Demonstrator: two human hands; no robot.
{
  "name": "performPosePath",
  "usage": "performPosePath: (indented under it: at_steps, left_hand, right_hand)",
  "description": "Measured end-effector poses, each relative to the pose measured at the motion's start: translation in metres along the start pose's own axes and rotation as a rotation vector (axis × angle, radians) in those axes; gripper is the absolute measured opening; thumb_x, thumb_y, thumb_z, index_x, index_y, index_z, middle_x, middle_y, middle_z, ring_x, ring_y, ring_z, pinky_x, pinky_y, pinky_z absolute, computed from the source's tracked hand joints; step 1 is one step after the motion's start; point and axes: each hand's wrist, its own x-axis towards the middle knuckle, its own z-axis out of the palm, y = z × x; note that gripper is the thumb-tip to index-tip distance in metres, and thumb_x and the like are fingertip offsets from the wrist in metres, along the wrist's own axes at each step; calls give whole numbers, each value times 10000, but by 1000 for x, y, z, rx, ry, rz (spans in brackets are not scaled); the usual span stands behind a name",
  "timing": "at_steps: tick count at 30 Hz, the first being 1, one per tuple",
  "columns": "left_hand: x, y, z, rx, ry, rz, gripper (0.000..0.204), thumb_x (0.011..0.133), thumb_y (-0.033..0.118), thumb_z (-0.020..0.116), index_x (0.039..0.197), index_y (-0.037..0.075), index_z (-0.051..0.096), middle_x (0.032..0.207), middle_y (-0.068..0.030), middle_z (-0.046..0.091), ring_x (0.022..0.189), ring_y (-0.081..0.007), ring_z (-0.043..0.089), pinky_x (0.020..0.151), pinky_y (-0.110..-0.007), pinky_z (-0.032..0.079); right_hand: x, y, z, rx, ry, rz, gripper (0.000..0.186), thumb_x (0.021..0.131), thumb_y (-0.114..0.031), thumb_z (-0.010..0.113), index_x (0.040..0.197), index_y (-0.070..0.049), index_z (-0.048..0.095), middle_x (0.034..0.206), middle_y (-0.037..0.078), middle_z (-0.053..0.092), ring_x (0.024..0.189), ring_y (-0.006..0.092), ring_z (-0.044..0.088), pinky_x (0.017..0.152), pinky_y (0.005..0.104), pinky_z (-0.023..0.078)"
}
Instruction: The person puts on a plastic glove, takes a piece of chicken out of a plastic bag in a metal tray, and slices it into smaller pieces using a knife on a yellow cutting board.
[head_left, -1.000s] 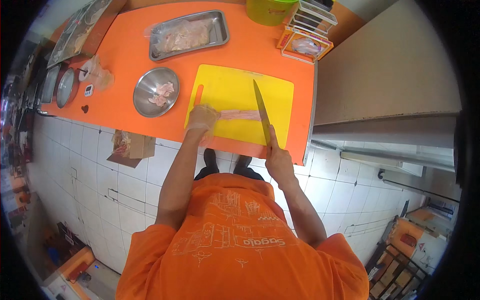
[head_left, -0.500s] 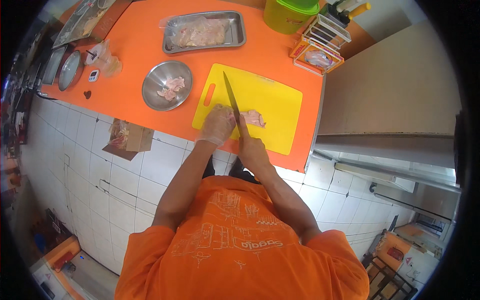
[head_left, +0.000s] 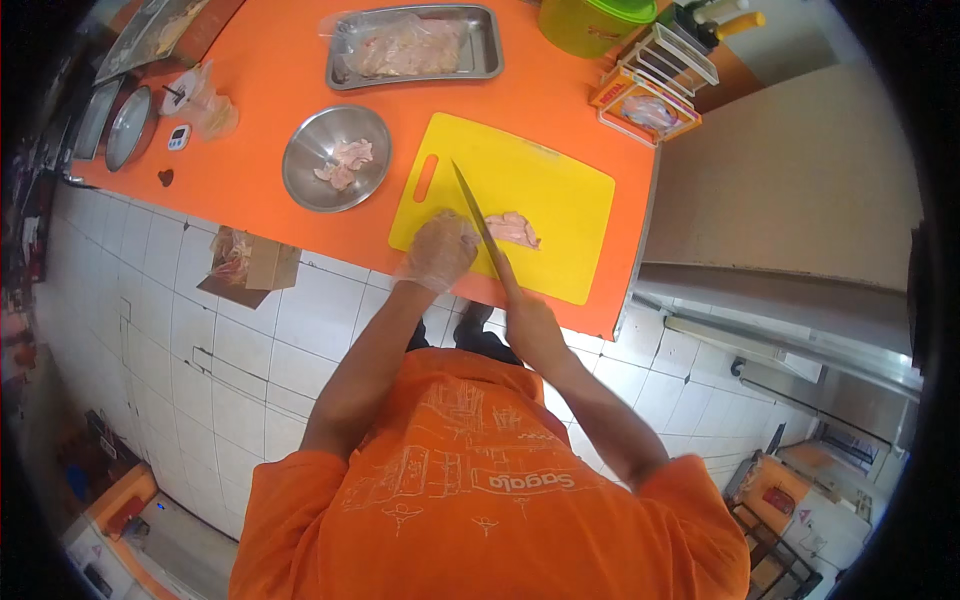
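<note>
My right hand (head_left: 535,328) is closed round the handle of a long kitchen knife (head_left: 474,209), whose tip points to the far left over the yellow cutting board (head_left: 555,190). My left hand (head_left: 443,247), in a clear plastic glove, rests on the board's near left part with its fingers bunched close to the blade. What those fingers hold is hidden. Just right of the blade lies a pale pink strip of raw meat (head_left: 514,230). A steel bowl (head_left: 310,184) left of the board has some pieces of raw meat (head_left: 345,165) in it.
Behind the bowl stands a metal tray (head_left: 487,60) with bagged meat (head_left: 405,48). A green bucket (head_left: 585,30) and a white rack (head_left: 675,60) are at the far right. Further left are a cup (head_left: 212,112), a timer (head_left: 179,137) and a metal bowl (head_left: 130,130). A cardboard box (head_left: 265,265) sits below the table edge.
My right hand has drawn the knife back toward me and to the right. The blade now sits lower beside the meat strip. My left hand stays at nearly the same spot.
</note>
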Motion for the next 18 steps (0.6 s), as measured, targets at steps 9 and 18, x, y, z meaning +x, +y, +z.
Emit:
performPosePath:
  at_steps: [9, 18]
  left_hand:
    - [8, -12, -11, 251, 191, 294, 95, 913, 120, 628, 919, 88, 717, 949, -132, 691, 955, -331, 670, 855, -428, 544]
    - [28, 58, 15, 26, -78, 165, 204, 960, 167, 557, 915, 104, 746, 939, -160, 718, 931, -345, 687, 851, -431, 534]
  right_hand:
    - [32, -4, -21, 154, 106, -3, 854, 947, 26, 504, 1669, -252, 142, 931, 354, 671, 747, 507, 669, 738, 566, 528]
    - [12, 12, -21, 16, 107, 148, 900, 924, 24, 499, 1675, -228, 72, 871, 318, 673, 762, 482, 674, 733, 553, 535]
